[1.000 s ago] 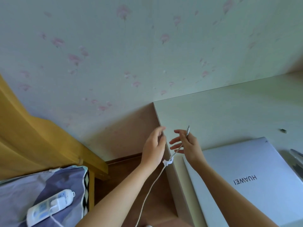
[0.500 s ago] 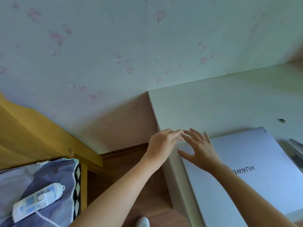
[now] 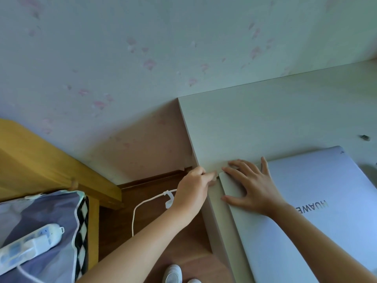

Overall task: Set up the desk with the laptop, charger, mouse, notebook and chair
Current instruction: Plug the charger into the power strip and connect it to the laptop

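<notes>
One closed silver laptop (image 3: 318, 211) lay on the pale desk (image 3: 265, 119), its far left corner close to the desk's left edge. One white charger cable (image 3: 142, 203) ran up from the floor beside that edge, with a white tie on it, and vanished behind the left hand (image 3: 193, 190). That hand was at the desk's left edge, fingers pinched together toward the laptop's near corner; whether they gripped the cable's plug could not be told, since the hand hid it. The right hand (image 3: 251, 186) lay flat with fingers spread wide on the laptop's left corner, holding nothing. One small dark object (image 3: 364, 137) sat on the desk toward its right edge. One white power strip (image 3: 28, 246) rested on a bed (image 3: 51, 211) to the left. Two white shoes (image 3: 173, 273) showed on the brown floor (image 3: 155, 188).
</notes>
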The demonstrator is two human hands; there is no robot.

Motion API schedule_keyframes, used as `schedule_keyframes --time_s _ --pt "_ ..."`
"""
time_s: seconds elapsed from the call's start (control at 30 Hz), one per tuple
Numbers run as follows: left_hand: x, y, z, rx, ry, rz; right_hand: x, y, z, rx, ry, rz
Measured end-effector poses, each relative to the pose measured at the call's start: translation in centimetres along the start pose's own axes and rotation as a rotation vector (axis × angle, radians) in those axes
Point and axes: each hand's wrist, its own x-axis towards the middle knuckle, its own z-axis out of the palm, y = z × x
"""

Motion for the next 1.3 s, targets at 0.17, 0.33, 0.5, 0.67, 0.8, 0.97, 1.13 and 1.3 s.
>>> schedule_keyframes --time_s 0.17,0.33,0.5,0.67,0.8,0.97,1.13,1.3 --pt "-0.4 0.4 -0.8 -0.109 0.077 -0.04 0.0 0.2 0.3 0.001 0.05 -0.012" --pt "-0.7 0.3 -0.5 -0.111 0.096 -0.008 0.2 0.3 0.4 -0.006 0.08 0.0" --pt "-0.7 0.0 -0.2 -0.122 0.114 0.019 2.3 -1.0 0.5 0.025 0.02 0.086" --pt "-0.7 -0.4 -0.6 -0.074 0.127 0.092 2.6 -1.0 0.0 0.107 -0.034 0.099" --pt "-1.0 -0.1 -1.3 -0.087 0.129 0.156 2.7 -1.4 -1.5 0.206 -0.028 0.094" --pt "-0.2 1.2 -2.6 -0.11 0.171 0.237 3.0 -1.2 -4.5 0.395 -0.015 0.108" --pt "0.2 2.1 -2.9 -0.124 0.156 0.279 3.2 -0.7 -6.2 0.483 -0.064 0.129" --pt "0.4 1.7 -2.9 -0.137 0.142 0.264 3.3 -0.4 -6.4 0.507 -0.085 0.138"
